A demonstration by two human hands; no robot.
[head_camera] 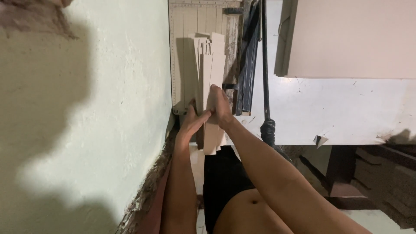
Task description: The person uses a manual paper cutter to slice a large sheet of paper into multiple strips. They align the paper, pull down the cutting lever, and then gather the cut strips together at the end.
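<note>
Both hands, left hand (193, 119) and right hand (220, 108), close their fingers on pale card strips (211, 73) overhanging the surface (329, 112) edge beside the wall (108, 108).

A pale green plastered wall (108, 108) fills the left side. A large stack of white sheets (351, 39) lies on a scuffed white worktable (329, 112), near a black lever handle (265, 78).

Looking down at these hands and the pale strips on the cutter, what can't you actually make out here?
- Head view: the left hand and right hand cover the middle of the cardboard strips; how many strips, cannot tell.
- The ruler marks on the cutter board are too small.
- The big pale sheet is cut off by the top and right edges.
- Stacked items under the white table lie in shadow.
</note>
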